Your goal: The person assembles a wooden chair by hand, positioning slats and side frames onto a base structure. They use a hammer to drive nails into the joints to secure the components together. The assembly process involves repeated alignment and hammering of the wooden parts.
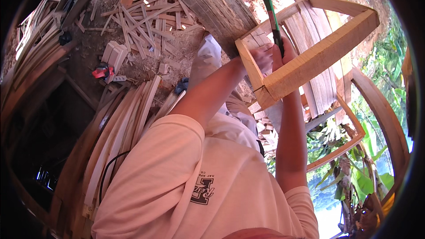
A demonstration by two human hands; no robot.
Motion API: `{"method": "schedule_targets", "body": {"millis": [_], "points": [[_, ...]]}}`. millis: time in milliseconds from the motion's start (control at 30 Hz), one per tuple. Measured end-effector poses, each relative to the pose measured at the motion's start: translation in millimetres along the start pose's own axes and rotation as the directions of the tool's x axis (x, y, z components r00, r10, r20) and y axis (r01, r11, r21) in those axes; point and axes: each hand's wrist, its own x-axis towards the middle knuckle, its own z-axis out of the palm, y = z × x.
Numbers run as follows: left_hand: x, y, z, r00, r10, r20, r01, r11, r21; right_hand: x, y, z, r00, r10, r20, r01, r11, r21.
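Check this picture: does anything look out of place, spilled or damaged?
The wood scraps, upper left, lie strewn in a crisscrossed heap, untidy next to the lined-up strips below. A dark line marks the frame at its lower corner; whether crack or joint, I can't tell.

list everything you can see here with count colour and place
Hammer: one, dark head, green and black handle, in the right hand
Wooden frame: one, light brown, upper right by the hands
Weathered beam: one, grey-brown, top centre
Scrap strips: many, pale wood, ground at upper left
Wood blocks: several, pale, left of centre
Red object: one, red and black, beside the blocks
Long boards: many, brown, left and lower left
Second frame: one, light brown, lower right
Plants: several, green, right side
Shirt: one, pale, bottom centre
Left hand: one, bare, near the frame's left bar
Right hand: one, bare, gripping the hammer
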Motion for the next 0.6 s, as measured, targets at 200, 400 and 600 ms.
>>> {"method": "schedule_targets", "body": {"millis": [200, 400, 600], "points": [[9, -3, 1, 0.997, 0.074, 0.020, -0.076, 0.976, 0.204, -67, -24, -56, 0.998, 0.056, 0.016, -0.055, 0.997, -0.061], [4, 3, 31, 0.937, -0.170, -0.306, 0.013, 0.891, -0.454, -82, -31, -60, 0.979, 0.116, 0.170, -0.098, 0.989, -0.113], [9, -4, 5, 0.977, 0.119, -0.179, -0.063, 0.954, 0.294, -99, -29, -52, 0.990, 0.134, 0.052, -0.132, 0.990, -0.049]]}}
